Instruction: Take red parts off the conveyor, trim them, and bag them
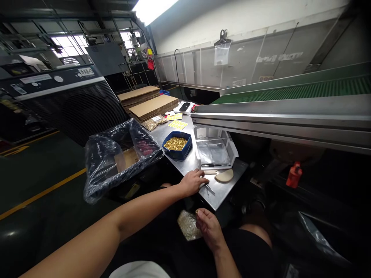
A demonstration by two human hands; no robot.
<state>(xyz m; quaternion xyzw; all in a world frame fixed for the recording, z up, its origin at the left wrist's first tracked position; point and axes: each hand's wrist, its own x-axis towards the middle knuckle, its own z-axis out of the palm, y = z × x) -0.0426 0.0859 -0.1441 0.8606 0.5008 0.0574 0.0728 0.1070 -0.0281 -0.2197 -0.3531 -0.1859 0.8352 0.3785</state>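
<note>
My left hand (pixel 193 183) is at the near edge of the metal table, its fingers closed at the dark end of a small metal tool with two thin points (pixel 211 189), perhaps scissors. Lower down, over my lap, my right hand (pixel 211 228) pinches a tiny gold-coloured piece (pixel 196 211) between thumb and fingertip. Beside that hand lies a clear plastic bag (pixel 188 224) of gold-coloured contents, partly covered by the fingers. A blue bin (pixel 179 156) full of small gold-coloured parts stands farther up the table.
A grey tray (pixel 233 148) holds clear bags (pixel 213 153) and a pen. Near it lies a beige half-round piece (pixel 224 176). To the left, a plastic-lined crate (pixel 123 179) stands beside the table. Cardboard sheets (pixel 155 105) are stacked behind; a green conveyor (pixel 304 89) slopes along the right.
</note>
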